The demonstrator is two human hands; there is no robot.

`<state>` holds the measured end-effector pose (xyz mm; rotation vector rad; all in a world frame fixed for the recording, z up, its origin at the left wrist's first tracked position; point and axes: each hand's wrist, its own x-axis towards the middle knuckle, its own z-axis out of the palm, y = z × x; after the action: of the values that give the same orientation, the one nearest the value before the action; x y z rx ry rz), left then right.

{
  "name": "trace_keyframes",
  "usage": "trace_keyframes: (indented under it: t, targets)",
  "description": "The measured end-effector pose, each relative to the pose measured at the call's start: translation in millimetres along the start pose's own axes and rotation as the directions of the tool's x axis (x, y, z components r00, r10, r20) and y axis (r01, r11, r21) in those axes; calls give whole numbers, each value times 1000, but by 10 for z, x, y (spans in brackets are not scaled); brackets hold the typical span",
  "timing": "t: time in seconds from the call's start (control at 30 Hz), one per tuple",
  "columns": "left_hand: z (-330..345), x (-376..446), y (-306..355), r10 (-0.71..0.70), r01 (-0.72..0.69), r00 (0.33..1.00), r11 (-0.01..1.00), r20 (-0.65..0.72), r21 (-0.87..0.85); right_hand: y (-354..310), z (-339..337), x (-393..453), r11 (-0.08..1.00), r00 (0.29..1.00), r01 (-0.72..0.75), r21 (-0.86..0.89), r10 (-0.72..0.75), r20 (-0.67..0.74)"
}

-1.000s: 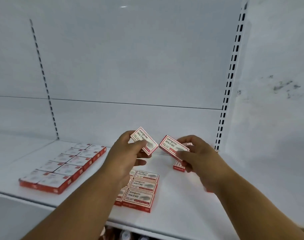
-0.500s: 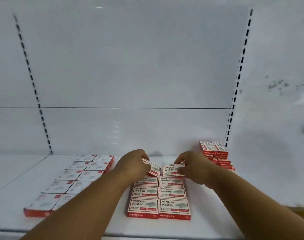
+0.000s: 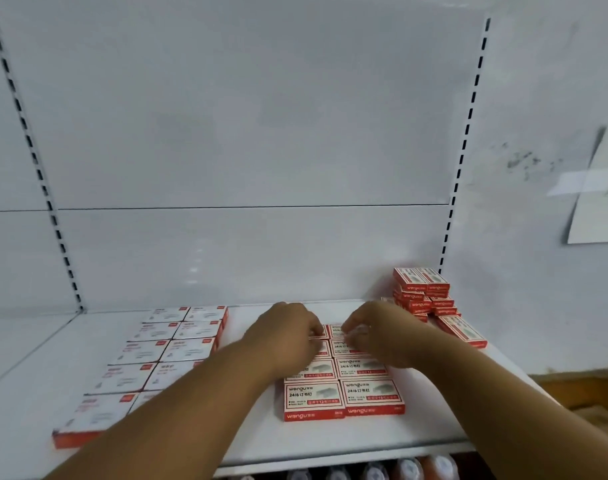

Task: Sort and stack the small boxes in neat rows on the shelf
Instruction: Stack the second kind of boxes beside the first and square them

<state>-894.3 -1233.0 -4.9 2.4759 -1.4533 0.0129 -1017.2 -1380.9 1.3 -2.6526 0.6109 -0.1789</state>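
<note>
Step in hand: the person is setting two boxes down at the far end of the middle block (image 3: 344,386), one under each hand, to lengthen its two columns.
Left hand (image 3: 288,336): fingers are curling down onto the far-left box of the block, which is mostly hidden beneath them; it appears to be gripping that box by its edges.
Right hand (image 3: 375,332): fingertips are pinching the far-right box (image 3: 336,329), just beyond the block's third row.
Middle block: lying flat on the shelf (image 3: 330,441), two columns wide, printed faces up, red edges toward the front.
Left of the block: a longer two-column block (image 3: 150,355) is lying flat, well apart from it.
Right of the block: a loose pile (image 3: 422,292) is waiting against the back corner, with one box (image 3: 463,330) lying flat in front of it.
Doing it well: judging from the layout, each box should be sliding snug against the row in front, side edges touching its neighbour, print facing the same way, before the fingers are letting go.
Risk: lifting the fingers carelessly could be nudging the rows askew.
</note>
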Motion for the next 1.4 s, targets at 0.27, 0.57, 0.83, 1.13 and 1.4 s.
trace_keyframes:
  t: [0.27, 0.57, 0.83, 1.13, 1.4]
  targets:
    - [31, -4, -17, 33, -33, 999, 999, -30, -4, -71, 28, -58, 999, 999, 3, -42, -5, -51]
    - [-45, 65, 284, 66, -77, 986, 995, -155, -64, 130, -201, -220, 999, 961, -29, -41, 17, -277]
    - [-6, 284, 894, 106, -114, 993, 977, -54, -182, 856, -492, -461, 968, 945, -143, -206, 72, -319]
    - [402, 833, 1523, -52, 56, 998, 994, -47, 91, 1341, -636, -460, 966, 981, -167, -197, 143, -130]
    - [480, 958, 1556, -326, 337, 942, 919, -84, 206, 1441, -615, -420, 989, 992, -31, -145, 13, -124]
